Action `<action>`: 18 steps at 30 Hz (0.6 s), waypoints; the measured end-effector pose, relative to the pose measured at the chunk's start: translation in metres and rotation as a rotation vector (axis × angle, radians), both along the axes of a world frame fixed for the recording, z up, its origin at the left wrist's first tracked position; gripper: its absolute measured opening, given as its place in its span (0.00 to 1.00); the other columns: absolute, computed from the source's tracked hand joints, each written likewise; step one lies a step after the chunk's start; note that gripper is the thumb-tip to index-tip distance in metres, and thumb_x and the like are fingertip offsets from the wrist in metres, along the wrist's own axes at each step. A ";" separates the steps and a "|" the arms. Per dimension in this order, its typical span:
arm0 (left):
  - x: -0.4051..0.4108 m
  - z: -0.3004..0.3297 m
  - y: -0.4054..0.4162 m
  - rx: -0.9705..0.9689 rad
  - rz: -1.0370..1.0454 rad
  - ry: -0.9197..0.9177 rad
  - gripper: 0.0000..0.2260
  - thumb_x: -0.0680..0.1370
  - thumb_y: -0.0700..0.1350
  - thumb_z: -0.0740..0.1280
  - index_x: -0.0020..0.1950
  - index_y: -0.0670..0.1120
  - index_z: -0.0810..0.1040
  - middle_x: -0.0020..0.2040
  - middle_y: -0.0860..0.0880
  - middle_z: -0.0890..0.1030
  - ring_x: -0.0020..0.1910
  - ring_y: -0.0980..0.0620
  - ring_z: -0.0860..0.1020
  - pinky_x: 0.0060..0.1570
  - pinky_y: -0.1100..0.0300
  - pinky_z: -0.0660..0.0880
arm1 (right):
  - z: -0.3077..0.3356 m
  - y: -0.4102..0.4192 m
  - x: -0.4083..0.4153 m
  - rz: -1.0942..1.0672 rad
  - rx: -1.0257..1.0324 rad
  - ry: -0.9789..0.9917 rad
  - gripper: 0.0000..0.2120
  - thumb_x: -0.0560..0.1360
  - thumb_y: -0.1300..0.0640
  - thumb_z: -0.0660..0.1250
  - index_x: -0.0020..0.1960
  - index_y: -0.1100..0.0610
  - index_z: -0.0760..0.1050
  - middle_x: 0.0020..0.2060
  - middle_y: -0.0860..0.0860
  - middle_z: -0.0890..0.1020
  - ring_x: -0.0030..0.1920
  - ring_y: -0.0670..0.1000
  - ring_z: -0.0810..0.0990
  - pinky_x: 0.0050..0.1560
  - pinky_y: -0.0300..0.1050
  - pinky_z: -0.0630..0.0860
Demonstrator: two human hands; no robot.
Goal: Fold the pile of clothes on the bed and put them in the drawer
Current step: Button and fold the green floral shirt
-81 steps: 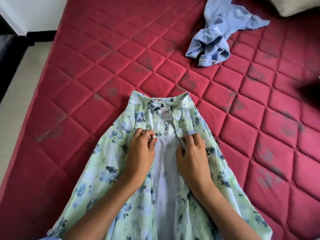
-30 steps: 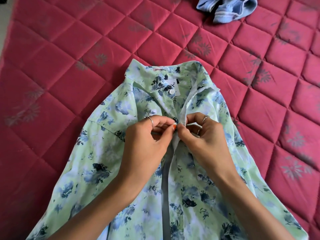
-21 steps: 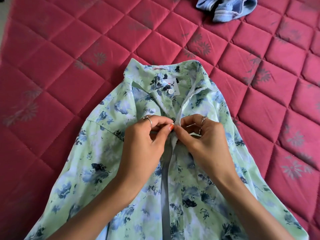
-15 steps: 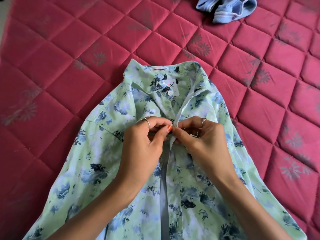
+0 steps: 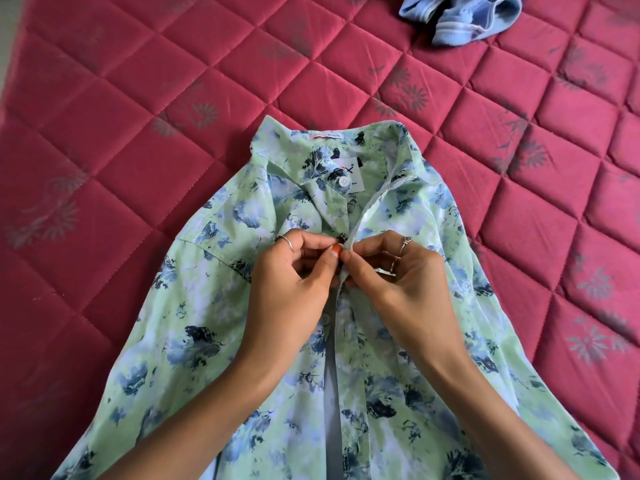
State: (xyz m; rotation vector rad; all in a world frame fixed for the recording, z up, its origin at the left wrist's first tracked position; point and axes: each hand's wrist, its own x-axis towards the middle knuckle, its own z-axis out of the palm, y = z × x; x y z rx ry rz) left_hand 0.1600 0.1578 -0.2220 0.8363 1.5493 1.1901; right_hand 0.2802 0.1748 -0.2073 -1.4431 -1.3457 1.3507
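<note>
both hands pinch shirt (image 5: 194, 306) front edges: left hand (image 5: 294, 282), right hand (image 5: 398, 282) meet at button, prob fastening so it folds flat on bed (image 5: 138, 98). blue garment (image 5: 460, 15) waits.

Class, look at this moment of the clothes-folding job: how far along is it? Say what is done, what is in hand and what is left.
Done: the floral shirt lies spread face up on the bed. In hand: the left hand and right hand pinch its front edges together below the collar, apparently fastening a button. Left: the shirt is unfolded, the blue garment lies crumpled at the top, and no drawer is in view.
</note>
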 end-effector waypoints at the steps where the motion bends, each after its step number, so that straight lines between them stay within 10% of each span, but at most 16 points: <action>1: 0.000 -0.001 0.001 -0.023 0.008 -0.034 0.05 0.77 0.38 0.68 0.44 0.48 0.80 0.38 0.50 0.84 0.36 0.56 0.81 0.40 0.63 0.76 | -0.001 0.000 0.000 0.002 0.000 0.008 0.06 0.76 0.59 0.69 0.41 0.59 0.79 0.33 0.55 0.83 0.33 0.54 0.82 0.39 0.53 0.79; 18: 0.001 0.002 0.003 -0.102 0.039 -0.192 0.03 0.76 0.39 0.69 0.45 0.41 0.82 0.39 0.46 0.85 0.38 0.55 0.82 0.42 0.64 0.79 | -0.008 0.005 -0.002 0.018 -0.081 0.056 0.03 0.76 0.63 0.68 0.44 0.58 0.78 0.32 0.51 0.82 0.32 0.48 0.79 0.34 0.39 0.78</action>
